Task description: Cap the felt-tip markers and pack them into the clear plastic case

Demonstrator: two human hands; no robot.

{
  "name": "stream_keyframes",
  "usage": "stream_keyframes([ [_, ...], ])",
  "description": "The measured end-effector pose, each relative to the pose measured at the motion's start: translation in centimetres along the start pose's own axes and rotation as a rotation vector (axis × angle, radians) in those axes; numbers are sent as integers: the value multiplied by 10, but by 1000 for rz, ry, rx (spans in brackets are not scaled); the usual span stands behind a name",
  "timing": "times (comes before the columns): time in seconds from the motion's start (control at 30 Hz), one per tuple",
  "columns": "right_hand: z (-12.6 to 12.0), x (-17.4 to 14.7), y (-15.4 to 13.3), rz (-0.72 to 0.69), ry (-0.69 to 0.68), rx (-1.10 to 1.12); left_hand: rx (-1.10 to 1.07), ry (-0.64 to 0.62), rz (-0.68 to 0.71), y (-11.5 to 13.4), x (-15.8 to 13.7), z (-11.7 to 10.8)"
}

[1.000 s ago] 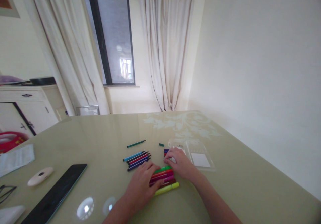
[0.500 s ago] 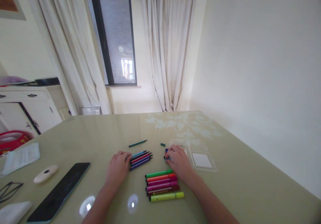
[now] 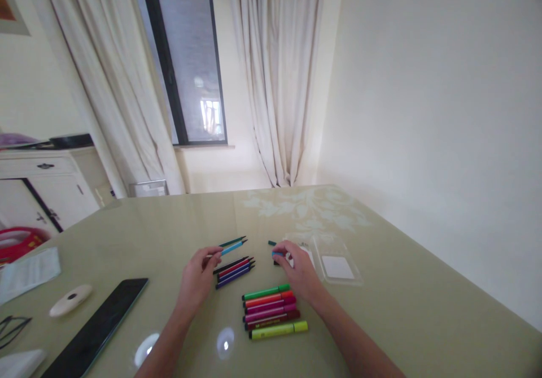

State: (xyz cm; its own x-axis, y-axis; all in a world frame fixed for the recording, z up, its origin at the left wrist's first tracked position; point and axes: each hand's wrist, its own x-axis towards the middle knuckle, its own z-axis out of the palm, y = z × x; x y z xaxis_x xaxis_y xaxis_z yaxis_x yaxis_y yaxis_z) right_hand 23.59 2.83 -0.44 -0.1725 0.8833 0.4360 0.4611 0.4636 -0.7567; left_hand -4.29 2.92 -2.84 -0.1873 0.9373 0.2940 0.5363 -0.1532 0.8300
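Note:
My left hand (image 3: 200, 272) is closed on an uncapped light blue marker (image 3: 232, 247), its dark tip pointing right. Below it lie several uncapped markers (image 3: 234, 276) in black, red and blue-purple, and a dark green marker (image 3: 232, 242) lies just beyond. Pinched in my right hand (image 3: 298, 266) is a small light blue marker cap (image 3: 277, 253); something dark shows under those fingers, partly hidden. A dark green cap (image 3: 271, 243) rests close by. Nearer me, several capped markers (image 3: 273, 311) lie side by side, from green through orange and purple to yellow.
Right of my right hand lies an open clear plastic case (image 3: 351, 276) with a white card inside. On the left are a black phone or tablet (image 3: 99, 327), a white oval object (image 3: 71, 300), a face mask (image 3: 30, 273) and glasses (image 3: 12, 330).
My left hand has lifted the light blue marker up from the uncapped row. My right hand has picked up the light blue cap. The view has shifted slightly.

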Motion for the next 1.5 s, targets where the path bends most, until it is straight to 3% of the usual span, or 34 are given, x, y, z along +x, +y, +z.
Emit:
stream_keyframes([
  [0.1,-6,2,-1,-22,57,85,-281,-97,-25,19,-7,10],
  [0.23,-10,3,0,-28,77,143,-374,-125,-56,39,-15,15],
  [0.7,-9,2,-9,56,23,230,-434,-250,-100,54,-26,22],
  [1.2,-3,2,0,213,-127,439,-392,-187,-123,60,-33,28],
  [1.37,-13,4,-9,219,-137,485,-359,-210,-36,60,-33,26],
  [1.5,-9,0,-16,209,-123,497,-82,-196,238,57,-35,22],
])
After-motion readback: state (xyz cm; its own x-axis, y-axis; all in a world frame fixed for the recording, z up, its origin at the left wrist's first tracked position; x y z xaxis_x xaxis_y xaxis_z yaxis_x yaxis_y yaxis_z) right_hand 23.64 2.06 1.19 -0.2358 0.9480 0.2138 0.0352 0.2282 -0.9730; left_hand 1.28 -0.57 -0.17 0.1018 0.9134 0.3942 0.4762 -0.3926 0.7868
